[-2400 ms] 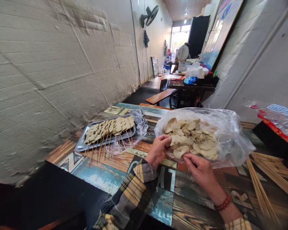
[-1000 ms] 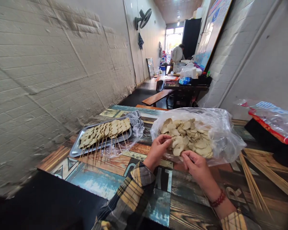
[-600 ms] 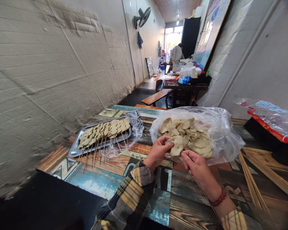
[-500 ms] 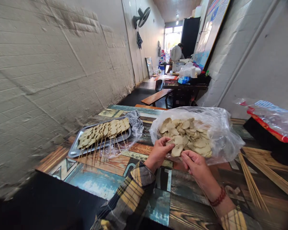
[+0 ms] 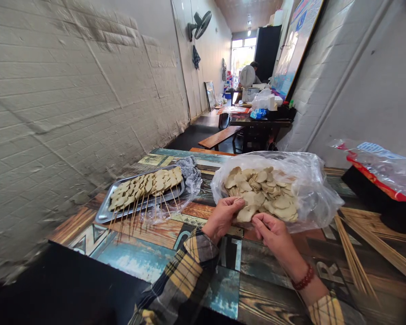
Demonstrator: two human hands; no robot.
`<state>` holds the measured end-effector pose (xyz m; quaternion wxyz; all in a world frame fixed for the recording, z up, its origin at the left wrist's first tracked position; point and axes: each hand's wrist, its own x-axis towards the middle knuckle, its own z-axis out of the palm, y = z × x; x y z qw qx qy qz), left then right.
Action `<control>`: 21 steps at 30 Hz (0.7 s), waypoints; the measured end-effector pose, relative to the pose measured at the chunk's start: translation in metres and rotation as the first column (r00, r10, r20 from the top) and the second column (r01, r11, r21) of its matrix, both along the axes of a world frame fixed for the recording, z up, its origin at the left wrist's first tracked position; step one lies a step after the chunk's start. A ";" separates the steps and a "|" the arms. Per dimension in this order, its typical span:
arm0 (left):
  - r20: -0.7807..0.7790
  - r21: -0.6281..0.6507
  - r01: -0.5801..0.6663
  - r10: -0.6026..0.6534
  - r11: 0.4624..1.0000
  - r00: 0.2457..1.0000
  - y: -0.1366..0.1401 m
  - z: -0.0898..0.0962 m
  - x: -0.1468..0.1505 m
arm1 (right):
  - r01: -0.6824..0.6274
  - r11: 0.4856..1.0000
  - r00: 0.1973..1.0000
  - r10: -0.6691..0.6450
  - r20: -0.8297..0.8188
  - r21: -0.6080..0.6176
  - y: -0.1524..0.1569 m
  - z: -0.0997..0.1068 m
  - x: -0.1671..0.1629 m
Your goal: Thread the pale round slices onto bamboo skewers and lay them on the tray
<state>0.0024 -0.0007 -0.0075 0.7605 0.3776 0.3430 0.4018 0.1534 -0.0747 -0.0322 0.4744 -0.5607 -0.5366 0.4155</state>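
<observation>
My left hand [image 5: 223, 217] is closed, its thumb and fingertips pinching a thin, pale beige slice [image 5: 246, 214] of food whose kind I cannot make out. My right hand [image 5: 272, 232] is closed at the slice's right edge. A thin bamboo skewer [image 5: 293, 280] runs back from it under the forearm; its tip is hidden. Just beyond both hands, an open clear plastic bag [image 5: 313, 180] holds a heap of similar slices [image 5: 272, 189]. To the left, a metal tray [image 5: 103, 216] bears rows of skewered slices [image 5: 145, 187], their sticks jutting over the near rim.
Loose bamboo skewers [image 5: 353, 257] lie at the right of the patterned wooden table [image 5: 219, 289]. Behind them stands a black container [image 5: 363, 189] with red-edged plastic packaging. A grey cloth [image 5: 188, 174] in plastic touches the tray. Farther back are a bench [image 5: 221, 136], another table and a person [image 5: 253, 72].
My left hand has dropped slightly and closed in on the slice's upper left. The slice has shifted a little left and tilted. My right hand has moved slightly left along with it.
</observation>
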 end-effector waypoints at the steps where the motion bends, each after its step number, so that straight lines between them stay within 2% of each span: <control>1: -0.008 -0.007 0.012 -0.012 1.000 1.000 0.000 0.000 0.000 | 0.002 1.000 1.000 -0.002 0.003 0.004 0.000 0.001 0.000; 6: 0.029 0.004 -0.108 0.107 0.994 0.994 0.007 0.001 -0.005 | -0.012 1.000 1.000 0.012 0.025 0.006 -0.002 0.003 0.000; 9: 0.052 0.004 -0.157 0.157 0.988 0.986 0.009 0.002 -0.007 | 0.004 0.997 0.992 -0.013 0.125 0.075 -0.003 0.003 -0.001; 14: 0.048 0.030 -0.190 0.188 0.981 0.981 0.008 0.000 -0.005 | 0.031 0.980 0.961 -0.084 0.263 0.199 -0.005 0.006 -0.002; 21: 0.030 0.031 -0.147 0.146 0.989 0.989 0.005 -0.004 0.000 | 0.051 0.969 0.944 -0.126 0.306 0.241 -0.004 0.006 -0.001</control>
